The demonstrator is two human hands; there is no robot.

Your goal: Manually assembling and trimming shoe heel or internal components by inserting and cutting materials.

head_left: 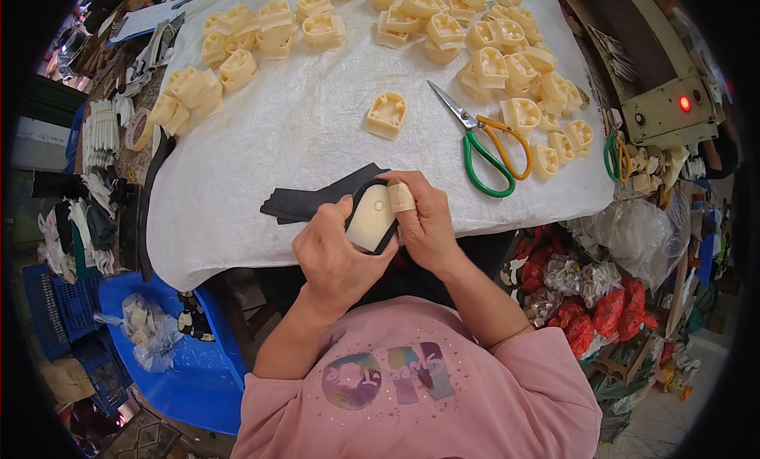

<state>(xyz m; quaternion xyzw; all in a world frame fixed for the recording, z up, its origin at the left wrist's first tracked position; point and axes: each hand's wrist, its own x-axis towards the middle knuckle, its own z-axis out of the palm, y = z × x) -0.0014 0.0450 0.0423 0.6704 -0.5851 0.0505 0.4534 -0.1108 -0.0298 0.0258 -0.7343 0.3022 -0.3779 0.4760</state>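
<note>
Near the table's front edge, my left hand [336,253] and my right hand [425,221] both grip one cream plastic shoe heel [372,221]. Black covering material runs round its sides, and its smooth pale face is turned up. Beige tape [402,196] is wrapped round my right thumb, which presses at the heel's edge. Several flat black strips [313,203] lie on the table just beyond my left hand. Farther out sits a single bare heel [385,115], its ribbed hollow side up. To the right lie scissors [484,142] with one green and one orange handle, blades parted.
White woven sheeting [261,142] covers the table. Piles of cream heels stand far left [273,24] and far right [507,55]. A metal box with a lit red lamp [685,103] is at the right. A blue tub [190,372] sits low left; red plastic bags [609,312] lie low right.
</note>
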